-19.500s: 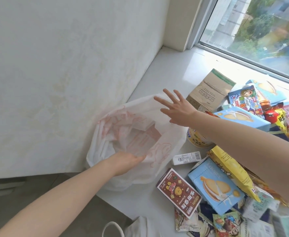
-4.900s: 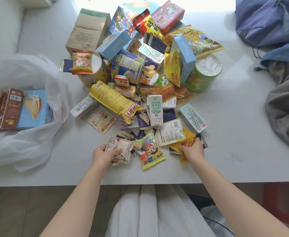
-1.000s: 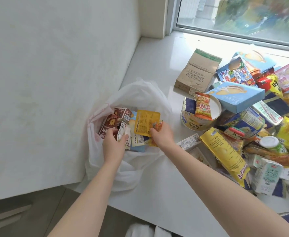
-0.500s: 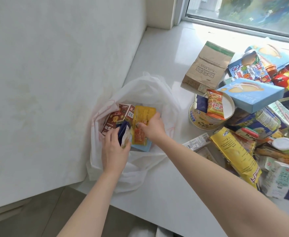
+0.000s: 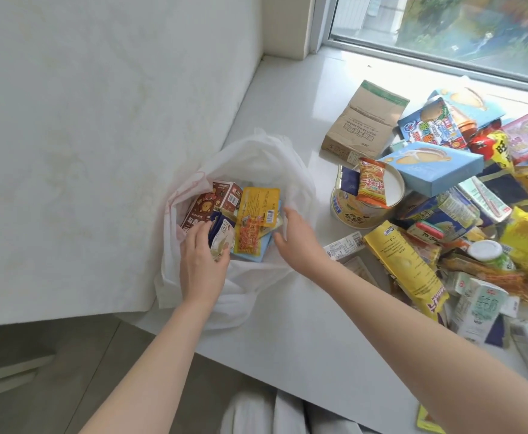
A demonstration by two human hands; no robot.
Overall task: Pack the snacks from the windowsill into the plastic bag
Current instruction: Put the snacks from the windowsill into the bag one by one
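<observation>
Fingers (image 5: pixel 197 235) of the left hand (image 5: pixel 200 266) curl round small foil sachets (image 5: pixel 223 242) inside the thin white plastic bag (image 5: pixel 256 158) on the white windowsill (image 5: pixel 287 346), right hand (image 5: pixel 298 238) loose and empty at its rim, and these are likely light, slippery packets, best pinched at sealed edges.

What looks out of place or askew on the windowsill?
Nothing looks spilled or torn. The light blue rectangular cardboard box sits tilted on the snack heap, one corner overhanging the round yellow tin, whose white lid carries a loose orange snack packet. It could slide when neighbours are pulled.
</observation>
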